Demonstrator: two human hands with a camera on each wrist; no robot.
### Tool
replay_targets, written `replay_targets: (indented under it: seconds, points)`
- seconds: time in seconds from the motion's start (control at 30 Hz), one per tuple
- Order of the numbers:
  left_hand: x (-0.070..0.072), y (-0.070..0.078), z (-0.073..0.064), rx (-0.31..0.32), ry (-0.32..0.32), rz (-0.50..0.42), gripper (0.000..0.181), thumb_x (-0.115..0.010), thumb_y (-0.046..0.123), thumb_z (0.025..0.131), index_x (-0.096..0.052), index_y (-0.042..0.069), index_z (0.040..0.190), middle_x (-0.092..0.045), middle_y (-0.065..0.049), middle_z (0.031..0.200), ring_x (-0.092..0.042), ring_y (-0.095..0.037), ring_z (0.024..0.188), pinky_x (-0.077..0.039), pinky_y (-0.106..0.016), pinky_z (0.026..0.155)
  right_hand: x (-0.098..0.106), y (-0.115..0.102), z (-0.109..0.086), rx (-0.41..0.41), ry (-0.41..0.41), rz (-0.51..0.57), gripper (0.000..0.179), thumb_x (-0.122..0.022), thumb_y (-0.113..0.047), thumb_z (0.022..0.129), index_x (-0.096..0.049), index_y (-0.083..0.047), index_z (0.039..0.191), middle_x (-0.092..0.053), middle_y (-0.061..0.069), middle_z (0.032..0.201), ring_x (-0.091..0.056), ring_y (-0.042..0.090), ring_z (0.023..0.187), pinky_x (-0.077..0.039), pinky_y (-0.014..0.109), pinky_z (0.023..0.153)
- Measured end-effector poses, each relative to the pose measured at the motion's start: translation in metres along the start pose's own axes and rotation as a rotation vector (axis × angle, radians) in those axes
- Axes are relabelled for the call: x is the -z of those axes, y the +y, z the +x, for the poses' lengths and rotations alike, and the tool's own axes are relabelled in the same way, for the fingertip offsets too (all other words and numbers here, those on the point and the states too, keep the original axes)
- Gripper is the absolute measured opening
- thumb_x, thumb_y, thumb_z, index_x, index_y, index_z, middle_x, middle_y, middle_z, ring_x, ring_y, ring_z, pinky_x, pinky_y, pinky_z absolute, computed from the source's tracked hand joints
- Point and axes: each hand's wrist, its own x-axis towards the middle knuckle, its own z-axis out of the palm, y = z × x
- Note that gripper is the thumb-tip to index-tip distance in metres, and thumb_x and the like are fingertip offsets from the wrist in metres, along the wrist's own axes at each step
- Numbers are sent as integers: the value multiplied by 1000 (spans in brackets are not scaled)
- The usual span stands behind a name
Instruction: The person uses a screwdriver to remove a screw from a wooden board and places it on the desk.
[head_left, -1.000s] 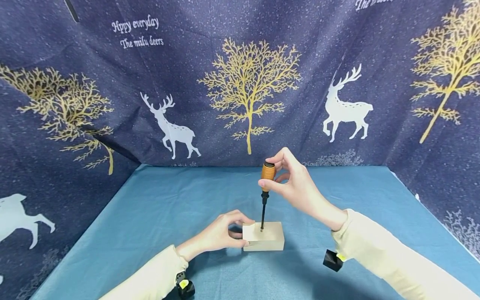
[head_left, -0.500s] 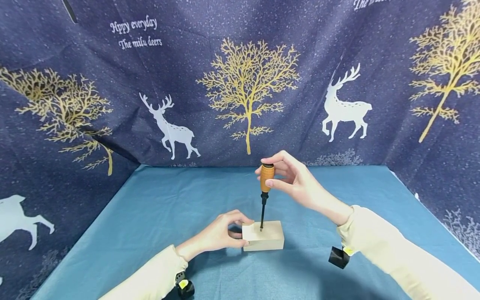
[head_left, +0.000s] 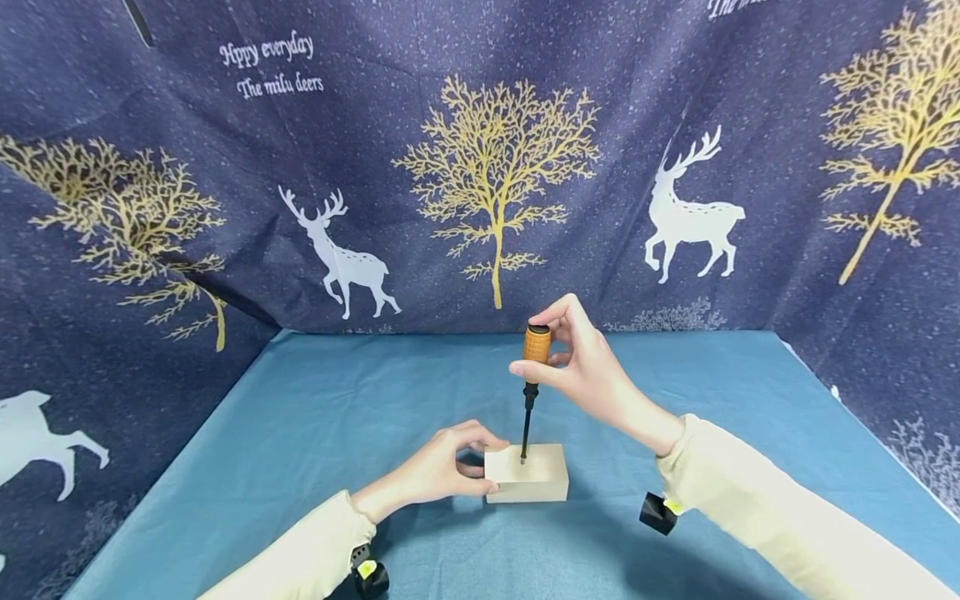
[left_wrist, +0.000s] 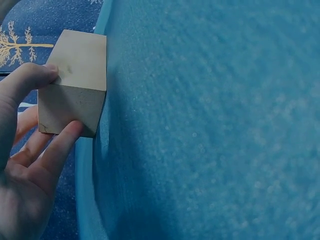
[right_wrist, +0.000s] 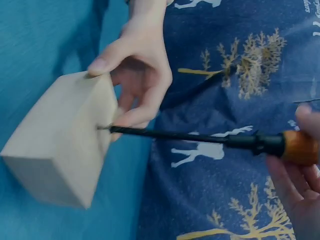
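Note:
A pale wooden block (head_left: 546, 475) lies on the blue cloth. My left hand (head_left: 438, 467) grips its left end, thumb on the near side and fingers at the far side; the left wrist view shows the fingertips on the block (left_wrist: 80, 60). With thumb and fingers, my right hand (head_left: 588, 367) holds a screwdriver (head_left: 536, 354) by its orange-brown handle, index finger at the black cap. The black shaft (right_wrist: 185, 135) stands nearly upright over the block. Its tip meets a small metallic piece (right_wrist: 102, 128) in the top face; the tip's fit is too small to make out.
The blue cloth (head_left: 360, 383) covers the table around the block. Behind it hangs a dark blue curtain (head_left: 450, 183) printed with deer and golden trees. A black wrist camera (head_left: 658, 513) hangs under the right sleeve, another black camera (head_left: 371, 577) under the left.
The right hand's fingers first reached further round the handle, then turned back, and its wrist swung back to the left. Screwdriver, block and left hand stay in nearly the same place.

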Motion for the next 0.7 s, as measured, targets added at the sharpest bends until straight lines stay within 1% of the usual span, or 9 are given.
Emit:
replay_targets:
  seconds: [0.07,0.2,0.3,0.37,0.47,0.53,0.6,0.67,0.7]
  points:
    - [1,1,0,-1,-2,1,39,-80,15,83,-66,15,119,-59,-9,124,-58,-17,110,-59,-22,84,-1,-4,2,-19,11,0,49,-79,-10,83,-44,-7,117,-56,14,125,-69,27,101,-61,29,76]
    - [2,1,-1,-6,-10,-5,40,-80,15,83,-66,15,120,-59,-10,125,-58,-17,109,-59,-22,84,0,-6,4,-26,-7,36,42,-77,-6,84,-46,-5,111,-56,16,124,-69,26,97,-62,30,74]
    - [2,0,-1,-9,-18,-11,39,-79,15,84,-66,15,121,-59,-10,125,-57,-15,109,-59,-23,85,2,-3,3,-34,-15,71,39,-76,-4,85,-46,-3,110,-56,18,126,-68,20,98,-62,31,73]
    - [2,-2,-1,-9,-22,-11,39,-79,16,84,-66,16,122,-59,-10,125,-57,-14,109,-59,-23,85,5,-1,2,-32,-26,91,37,-75,-3,85,-46,-3,109,-57,19,128,-67,13,102,-62,31,74]
    - [3,-3,-1,-8,-25,-9,40,-79,16,84,-66,16,122,-59,-9,125,-57,-14,108,-59,-23,85,9,0,0,12,-84,176,35,-73,0,86,-47,-2,111,-60,20,124,-68,10,105,-62,34,77]
    - [3,-2,-1,-6,-25,-7,40,-79,15,84,-66,16,122,-59,-9,125,-57,-14,108,-59,-23,85,12,2,0,68,-142,260,34,-68,3,89,-47,2,115,-62,21,119,-70,14,104,-62,38,80]
    - [3,-2,-1,-7,-24,-5,40,-79,15,84,-66,16,122,-59,-9,125,-57,-15,109,-59,-22,85,15,4,1,122,-202,344,33,-62,7,92,-44,5,118,-64,19,115,-71,20,103,-61,41,84]
    - [2,-2,0,-7,-19,0,40,-80,15,83,-66,15,121,-59,-9,125,-57,-15,109,-58,-22,84,16,7,1,149,-244,392,32,-56,7,95,-40,5,122,-65,14,118,-70,22,107,-60,41,88]
    - [2,-2,0,-5,-17,2,39,-80,15,83,-66,15,120,-60,-9,125,-57,-15,109,-58,-22,84,16,8,1,160,-254,406,32,-54,8,96,-37,6,124,-65,15,121,-70,22,110,-59,40,90]
